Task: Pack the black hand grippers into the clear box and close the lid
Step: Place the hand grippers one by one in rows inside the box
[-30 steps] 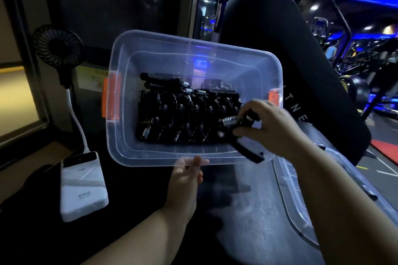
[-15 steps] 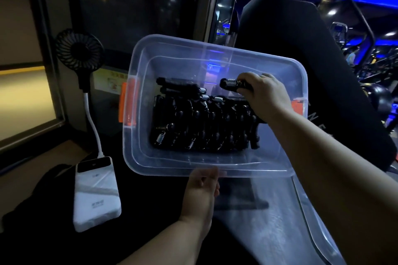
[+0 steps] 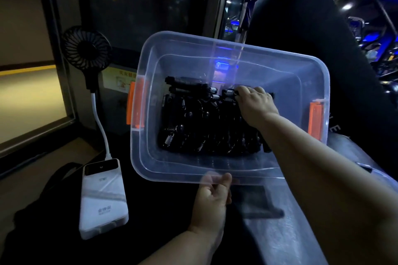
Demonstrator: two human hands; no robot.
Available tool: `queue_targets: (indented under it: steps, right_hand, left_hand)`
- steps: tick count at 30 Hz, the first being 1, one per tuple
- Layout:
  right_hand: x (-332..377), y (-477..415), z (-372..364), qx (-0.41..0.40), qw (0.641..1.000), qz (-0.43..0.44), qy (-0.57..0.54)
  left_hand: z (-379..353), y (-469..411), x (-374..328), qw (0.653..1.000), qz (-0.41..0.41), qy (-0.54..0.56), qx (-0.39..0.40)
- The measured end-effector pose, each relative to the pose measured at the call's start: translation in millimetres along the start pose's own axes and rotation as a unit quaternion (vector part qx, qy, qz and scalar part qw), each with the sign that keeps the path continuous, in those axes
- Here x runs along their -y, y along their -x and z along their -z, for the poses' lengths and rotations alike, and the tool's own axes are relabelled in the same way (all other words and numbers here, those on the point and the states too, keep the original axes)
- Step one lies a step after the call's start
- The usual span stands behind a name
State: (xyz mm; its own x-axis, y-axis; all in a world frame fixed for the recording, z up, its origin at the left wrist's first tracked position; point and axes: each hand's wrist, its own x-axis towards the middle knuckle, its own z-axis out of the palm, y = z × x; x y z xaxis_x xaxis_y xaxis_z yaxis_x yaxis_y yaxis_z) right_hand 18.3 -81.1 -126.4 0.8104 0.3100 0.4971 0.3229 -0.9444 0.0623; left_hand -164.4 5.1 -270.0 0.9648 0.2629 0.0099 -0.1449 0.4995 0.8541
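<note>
A clear plastic box (image 3: 305, 71) with orange side latches is tilted toward me, its open top facing the camera. Several black hand grippers (image 3: 193, 122) with metal springs lie packed in rows on its floor. My right hand (image 3: 255, 103) is deep inside the box and holds one black hand gripper (image 3: 231, 92) at the back row, fingers curled round its handle. My left hand (image 3: 212, 196) grips the box's near rim from below, thumb on the edge. The lid is hardly visible; a clear curved edge (image 3: 370, 171) shows at the right behind my forearm.
A white power bank (image 3: 102, 198) lies at the left, a white cable running up to a small black fan (image 3: 86, 50). A dark padded gym seat back (image 3: 312, 34) stands behind the box. A window frame runs along the left.
My right hand has carried the gripper from outside the box's front right corner into the box and lowered it onto the back row. The left hand stays on the near rim.
</note>
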Motion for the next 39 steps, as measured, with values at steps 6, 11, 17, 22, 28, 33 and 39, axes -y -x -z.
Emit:
queue_targets:
  steps: [6,11,17,22,28,33,39]
  right_hand:
    - [1,-3,-7,0.010,0.999,0.010,-0.031]
    - [-2,7,-15,0.021,0.999,-0.012,-0.038]
    - [-1,41,-7,-0.072,0.990,-0.065,-0.105]
    - [-11,83,-9,-0.047,0.992,-0.085,-0.081]
    - [-26,121,-10,-0.056,0.990,-0.078,-0.105]
    - [-49,147,-3,-0.165,0.979,-0.028,-0.119]
    - [-68,169,3,-0.242,0.958,-0.032,-0.152]
  left_hand:
    - [0,0,-3,1.000,0.000,-0.004,0.009]
    - [1,1,-3,1.000,-0.001,-0.030,-0.001]
    - [-2,3,-9,1.000,0.005,-0.030,0.005]
    - [-6,6,-13,1.000,-0.006,-0.029,0.000]
    - [-8,8,-15,1.000,-0.007,-0.026,-0.005]
    - [-8,10,-15,1.000,0.001,-0.020,-0.003]
    - [-8,12,-15,1.000,0.000,-0.017,-0.003]
